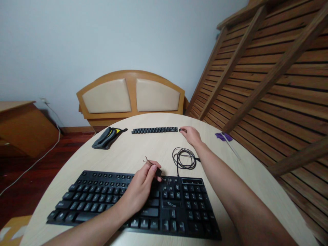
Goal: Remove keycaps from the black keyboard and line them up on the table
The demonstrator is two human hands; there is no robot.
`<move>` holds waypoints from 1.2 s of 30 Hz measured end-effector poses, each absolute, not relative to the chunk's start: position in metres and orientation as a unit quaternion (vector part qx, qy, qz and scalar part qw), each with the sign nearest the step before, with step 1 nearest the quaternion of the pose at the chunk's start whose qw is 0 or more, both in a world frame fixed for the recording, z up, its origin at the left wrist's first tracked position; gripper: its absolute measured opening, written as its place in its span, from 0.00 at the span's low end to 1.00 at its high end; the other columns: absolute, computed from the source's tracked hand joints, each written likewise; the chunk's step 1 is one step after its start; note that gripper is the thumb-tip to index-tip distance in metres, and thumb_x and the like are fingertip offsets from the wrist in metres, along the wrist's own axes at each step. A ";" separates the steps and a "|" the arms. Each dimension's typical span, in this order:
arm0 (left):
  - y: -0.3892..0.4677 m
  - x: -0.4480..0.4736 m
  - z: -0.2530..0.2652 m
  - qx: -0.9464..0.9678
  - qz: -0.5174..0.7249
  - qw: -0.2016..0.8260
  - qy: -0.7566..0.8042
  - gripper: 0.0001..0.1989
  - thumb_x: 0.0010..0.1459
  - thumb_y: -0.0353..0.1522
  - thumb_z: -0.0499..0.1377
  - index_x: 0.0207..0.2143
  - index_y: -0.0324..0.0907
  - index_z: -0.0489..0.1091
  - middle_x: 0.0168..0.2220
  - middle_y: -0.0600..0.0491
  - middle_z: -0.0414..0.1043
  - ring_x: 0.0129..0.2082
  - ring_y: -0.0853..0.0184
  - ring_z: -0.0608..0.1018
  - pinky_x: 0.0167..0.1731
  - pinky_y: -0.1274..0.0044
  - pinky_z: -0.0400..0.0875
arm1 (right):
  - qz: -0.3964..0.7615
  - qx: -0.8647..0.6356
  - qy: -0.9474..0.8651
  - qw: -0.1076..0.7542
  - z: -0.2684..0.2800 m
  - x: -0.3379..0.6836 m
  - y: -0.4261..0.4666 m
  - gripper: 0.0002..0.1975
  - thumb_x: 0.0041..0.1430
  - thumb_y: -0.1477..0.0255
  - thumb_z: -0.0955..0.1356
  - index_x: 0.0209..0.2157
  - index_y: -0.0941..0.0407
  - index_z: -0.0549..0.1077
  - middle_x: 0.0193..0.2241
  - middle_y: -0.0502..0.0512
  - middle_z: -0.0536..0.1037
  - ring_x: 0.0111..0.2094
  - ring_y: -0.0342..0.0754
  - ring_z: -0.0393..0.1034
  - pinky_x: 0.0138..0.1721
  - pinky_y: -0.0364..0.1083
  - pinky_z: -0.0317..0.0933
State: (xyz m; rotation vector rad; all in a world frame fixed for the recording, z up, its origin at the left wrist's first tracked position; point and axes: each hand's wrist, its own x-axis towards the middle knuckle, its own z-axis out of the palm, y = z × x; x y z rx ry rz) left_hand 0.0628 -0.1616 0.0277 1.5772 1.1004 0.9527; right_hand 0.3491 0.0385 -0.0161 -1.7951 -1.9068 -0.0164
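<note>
Here, keyboard (151, 212) beneath left hand (142, 181), keycap row (155, 130) beside right hand (191, 135).

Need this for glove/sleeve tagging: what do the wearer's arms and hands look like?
Left hand and right hand are both gloveless; no ring, watch or bracelet visible. Both forearms are bare as far as the view shows, with no sleeves, cables or clear markings.

A pale wall (115, 37) rises behind a padded headboard (132, 92); slatted wood (276, 78) stands right, a desk (28, 124) left, over reddish floor (74, 145).
</note>
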 end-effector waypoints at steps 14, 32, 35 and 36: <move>-0.162 0.062 0.027 0.650 0.388 0.475 0.449 0.14 0.68 0.40 0.46 0.42 0.41 0.66 0.30 0.53 0.71 0.33 0.64 0.74 0.41 0.71 0.66 | -0.010 -0.647 -0.716 0.260 -0.014 0.348 0.038 0.13 0.62 0.67 0.67 0.46 0.51 0.77 0.41 0.54 0.81 0.43 0.51 0.73 0.43 0.46 0.63; -0.162 0.063 0.029 0.655 0.379 0.471 0.453 0.14 0.67 0.40 0.46 0.42 0.42 0.66 0.28 0.54 0.70 0.33 0.63 0.74 0.40 0.71 0.66 | -0.019 -0.644 -0.721 0.256 -0.015 0.347 0.040 0.13 0.62 0.67 0.67 0.47 0.52 0.76 0.42 0.55 0.80 0.45 0.51 0.71 0.44 0.47 0.62; -0.162 0.063 0.028 0.656 0.376 0.471 0.453 0.15 0.67 0.41 0.46 0.42 0.42 0.66 0.28 0.55 0.70 0.33 0.64 0.75 0.41 0.71 0.66 | -0.016 -0.645 -0.719 0.257 -0.015 0.347 0.041 0.13 0.62 0.67 0.67 0.47 0.52 0.76 0.42 0.55 0.80 0.45 0.51 0.71 0.45 0.47 0.62; -0.162 0.062 0.028 0.656 0.376 0.471 0.453 0.15 0.67 0.41 0.46 0.42 0.42 0.66 0.28 0.55 0.70 0.33 0.64 0.75 0.41 0.71 0.66 | -0.014 -0.646 -0.719 0.257 -0.015 0.347 0.040 0.13 0.62 0.67 0.67 0.48 0.52 0.76 0.42 0.55 0.80 0.46 0.51 0.71 0.45 0.47 0.62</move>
